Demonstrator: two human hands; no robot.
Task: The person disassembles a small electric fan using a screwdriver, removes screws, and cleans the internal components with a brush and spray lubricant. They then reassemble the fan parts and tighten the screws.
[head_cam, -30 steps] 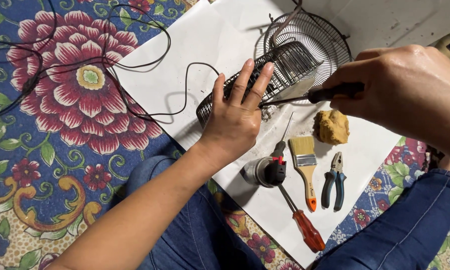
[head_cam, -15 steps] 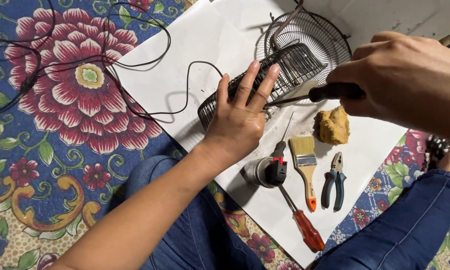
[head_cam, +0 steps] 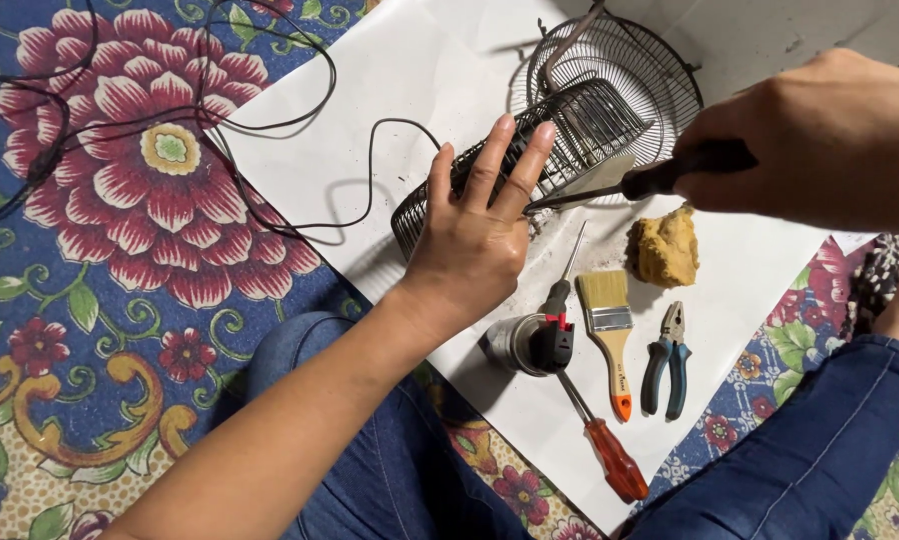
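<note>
Wire fan guard [head_cam: 530, 140] – left hand [head_cam: 470, 240] steadies; right hand [head_cam: 820, 140] grips screwdriver [head_cam: 630, 185].

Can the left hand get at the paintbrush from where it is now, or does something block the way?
Probably yes. The left hand presses on the wire fan guard, and the paintbrush lies flat on the white paper just beside it, with nothing on top. Only the black-handled screwdriver lies between them, low enough to reach over.

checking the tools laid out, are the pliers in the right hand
No, the right hand grips a black-handled tool, while the pliers lie untouched on the white sheet.
</note>
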